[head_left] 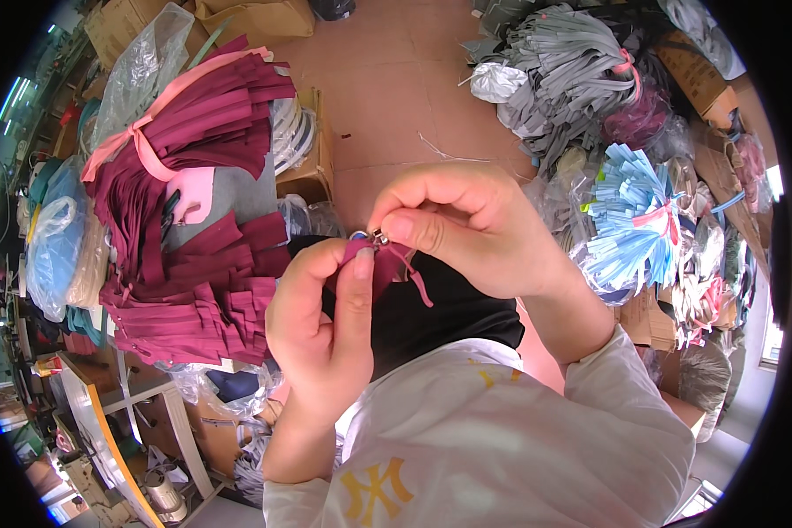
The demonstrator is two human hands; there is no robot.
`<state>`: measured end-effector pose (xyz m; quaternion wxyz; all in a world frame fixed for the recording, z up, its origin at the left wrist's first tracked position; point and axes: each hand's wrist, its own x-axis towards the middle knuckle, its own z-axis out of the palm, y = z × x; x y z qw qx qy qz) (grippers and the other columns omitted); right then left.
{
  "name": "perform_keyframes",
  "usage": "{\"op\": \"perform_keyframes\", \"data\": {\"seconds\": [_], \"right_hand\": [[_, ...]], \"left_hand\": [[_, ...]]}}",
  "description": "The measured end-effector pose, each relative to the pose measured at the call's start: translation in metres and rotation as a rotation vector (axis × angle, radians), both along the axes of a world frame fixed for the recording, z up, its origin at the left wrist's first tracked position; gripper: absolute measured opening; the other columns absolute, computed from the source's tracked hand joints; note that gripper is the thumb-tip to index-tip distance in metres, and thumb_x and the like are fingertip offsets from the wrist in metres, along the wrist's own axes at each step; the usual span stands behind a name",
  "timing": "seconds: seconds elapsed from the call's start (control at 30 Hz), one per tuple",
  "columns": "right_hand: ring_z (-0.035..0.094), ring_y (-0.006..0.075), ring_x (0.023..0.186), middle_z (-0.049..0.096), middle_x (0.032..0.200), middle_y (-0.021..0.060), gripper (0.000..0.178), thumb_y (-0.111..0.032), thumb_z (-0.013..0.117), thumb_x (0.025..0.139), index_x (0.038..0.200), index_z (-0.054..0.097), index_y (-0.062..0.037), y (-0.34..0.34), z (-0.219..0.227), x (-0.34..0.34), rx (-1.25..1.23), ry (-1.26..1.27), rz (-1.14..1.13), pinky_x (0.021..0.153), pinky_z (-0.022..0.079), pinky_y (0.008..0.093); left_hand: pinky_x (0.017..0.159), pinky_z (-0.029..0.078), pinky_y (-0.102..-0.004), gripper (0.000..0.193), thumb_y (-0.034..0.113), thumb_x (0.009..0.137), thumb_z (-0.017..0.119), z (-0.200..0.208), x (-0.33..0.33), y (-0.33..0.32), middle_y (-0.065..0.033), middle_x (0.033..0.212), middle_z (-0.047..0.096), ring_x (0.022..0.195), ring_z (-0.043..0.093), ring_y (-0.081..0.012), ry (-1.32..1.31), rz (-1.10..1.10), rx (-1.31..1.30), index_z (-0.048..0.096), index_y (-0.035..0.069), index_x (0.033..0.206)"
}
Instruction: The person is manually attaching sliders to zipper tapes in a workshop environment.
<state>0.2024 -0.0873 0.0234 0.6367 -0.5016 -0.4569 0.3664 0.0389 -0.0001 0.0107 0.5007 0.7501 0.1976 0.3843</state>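
My left hand (321, 330) pinches the end of a maroon zipper tape (387, 264) between thumb and fingers. My right hand (466, 224) comes in from the right, and its thumb and forefinger grip a small silver metal slider (368, 236) at the top of that tape. The two loose tails of the tape hang down over my dark lap. Both hands are held close together above my knees.
A big pile of maroon zipper tapes (194, 220) tied with pink ribbon lies on a table at my left. Bundles of grey tapes (563, 62) and light blue tapes (629, 211) are heaped at the right. Cardboard boxes (255, 16) and plastic bags (57, 246) ring the tiled floor.
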Motion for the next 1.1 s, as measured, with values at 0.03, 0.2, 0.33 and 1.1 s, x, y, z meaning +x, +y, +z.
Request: {"op": "perform_keyframes", "data": {"seconds": [0.03, 0.2, 0.33, 1.1], "right_hand": [[0.061, 0.0086, 0.081, 0.066, 0.092, 0.0044, 0.01, -0.004, 0.061, 0.099, 0.104, 0.066, 0.004, 0.0, 0.0, -0.001, -0.001, -0.001, 0.0, 0.071, 0.052, 0.023], [0.062, 0.0071, 0.083, 0.068, 0.092, 0.0039, 0.015, -0.011, 0.062, 0.099, 0.104, 0.066, 0.0026, -0.001, -0.002, -0.004, -0.01, 0.02, -0.016, 0.073, 0.051, 0.0231], [0.063, 0.008, 0.081, 0.068, 0.091, 0.0041, 0.013, -0.009, 0.064, 0.097, 0.103, 0.066, 0.0025, -0.002, -0.004, -0.007, 0.049, 0.014, -0.031, 0.07, 0.052, 0.0241], [0.065, 0.0132, 0.077, 0.067, 0.091, 0.0047, 0.013, -0.013, 0.064, 0.097, 0.102, 0.064, -0.0011, -0.007, 0.007, -0.011, 0.012, -0.101, 0.005, 0.068, 0.052, 0.0281]], "left_hand": [[0.064, 0.044, -0.0195, 0.008, -0.003, 0.095, 0.062, -0.001, 0.0, 0.0, -0.0044, 0.085, 0.063, 0.071, 0.055, -0.0066, -0.001, 0.0, -0.001, 0.062, -0.003, 0.103], [0.062, 0.045, -0.0226, 0.01, -0.006, 0.092, 0.063, -0.009, 0.005, 0.001, -0.0086, 0.086, 0.065, 0.068, 0.057, -0.0124, -0.13, 0.086, 0.18, 0.062, -0.002, 0.101], [0.063, 0.045, -0.0228, 0.01, -0.006, 0.093, 0.062, -0.007, 0.005, -0.002, -0.0094, 0.088, 0.066, 0.07, 0.058, -0.0131, -0.127, 0.071, 0.122, 0.062, -0.003, 0.102], [0.066, 0.05, -0.0344, 0.019, -0.009, 0.088, 0.062, -0.009, 0.004, 0.01, -0.0142, 0.088, 0.068, 0.071, 0.063, -0.0277, -0.131, 0.097, 0.581, 0.061, -0.002, 0.106]]}}
